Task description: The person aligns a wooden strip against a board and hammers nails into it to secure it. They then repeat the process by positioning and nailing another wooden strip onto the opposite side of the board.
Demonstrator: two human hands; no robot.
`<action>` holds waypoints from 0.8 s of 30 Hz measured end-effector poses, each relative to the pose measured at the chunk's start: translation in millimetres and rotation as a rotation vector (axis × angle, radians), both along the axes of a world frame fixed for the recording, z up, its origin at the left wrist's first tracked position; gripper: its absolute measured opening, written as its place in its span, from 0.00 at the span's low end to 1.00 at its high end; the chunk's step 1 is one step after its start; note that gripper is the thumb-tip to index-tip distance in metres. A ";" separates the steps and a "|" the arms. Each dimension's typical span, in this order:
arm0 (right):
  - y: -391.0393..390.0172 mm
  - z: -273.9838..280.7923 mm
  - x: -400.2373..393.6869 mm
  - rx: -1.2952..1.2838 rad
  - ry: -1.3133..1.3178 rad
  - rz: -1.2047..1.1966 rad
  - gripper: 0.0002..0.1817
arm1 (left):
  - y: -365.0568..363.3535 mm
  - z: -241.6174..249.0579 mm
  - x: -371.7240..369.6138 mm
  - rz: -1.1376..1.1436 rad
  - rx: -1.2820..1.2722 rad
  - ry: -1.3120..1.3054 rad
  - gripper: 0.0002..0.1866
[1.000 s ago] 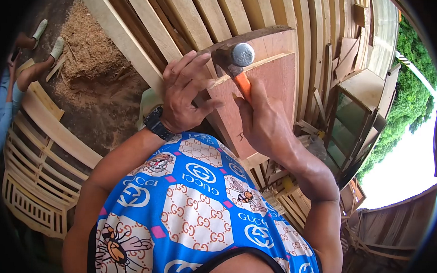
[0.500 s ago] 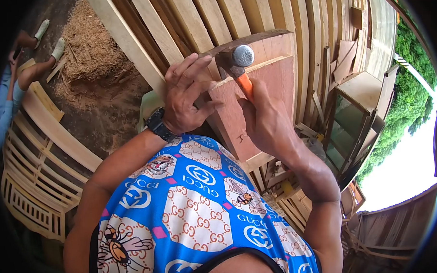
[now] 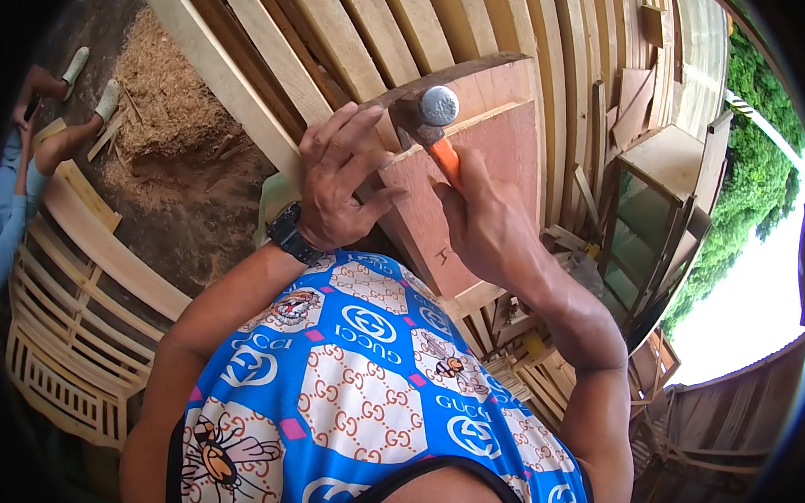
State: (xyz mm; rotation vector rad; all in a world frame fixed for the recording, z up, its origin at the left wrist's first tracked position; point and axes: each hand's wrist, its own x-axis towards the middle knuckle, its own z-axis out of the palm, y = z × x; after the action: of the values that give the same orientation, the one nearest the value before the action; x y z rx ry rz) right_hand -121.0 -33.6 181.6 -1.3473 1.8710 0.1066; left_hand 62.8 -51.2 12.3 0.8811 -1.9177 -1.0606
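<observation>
A reddish wooden panel (image 3: 499, 157) with a pencil mark sits within a pale wooden frame at the centre. My right hand (image 3: 497, 215) is closed round the orange handle of a hammer (image 3: 438, 111), whose round metal face points up toward the camera. The hammer head is over the panel's upper left corner. My left hand (image 3: 343, 183), wearing a black watch (image 3: 290, 233) on the wrist, lies with spread fingers at the left edge of the panel, close to the hammer head. Nothing shows in its fingers.
Long pale wooden boards (image 3: 432, 31) lie side by side beyond the panel. A heap of wood shavings (image 3: 173, 93) is at upper left. Slatted wooden furniture (image 3: 81, 329) stands lower left, with a seated person (image 3: 38, 159) at the far left. A glass-sided cabinet (image 3: 638, 224) stands right.
The hammer and my right hand have shifted very slightly left. My left hand keeps nearly the same place, and the view has moved a little.
</observation>
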 end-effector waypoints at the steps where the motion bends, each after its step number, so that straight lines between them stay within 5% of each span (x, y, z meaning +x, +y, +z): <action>1: 0.1 -0.5 -0.2 0.020 -0.002 0.003 0.12 | -0.2 0.0 -0.3 0.001 0.002 -0.001 0.23; 24: 6.1 -0.6 -2.0 -0.058 -0.019 0.018 0.15 | -2.0 4.9 -0.5 -0.009 0.030 0.007 0.20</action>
State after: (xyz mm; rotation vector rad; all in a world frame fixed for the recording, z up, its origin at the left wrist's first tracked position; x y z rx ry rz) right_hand -123.0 -27.4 181.0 -1.4005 1.8590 0.0486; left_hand 62.3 -53.3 17.2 0.8846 -1.9061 -1.0988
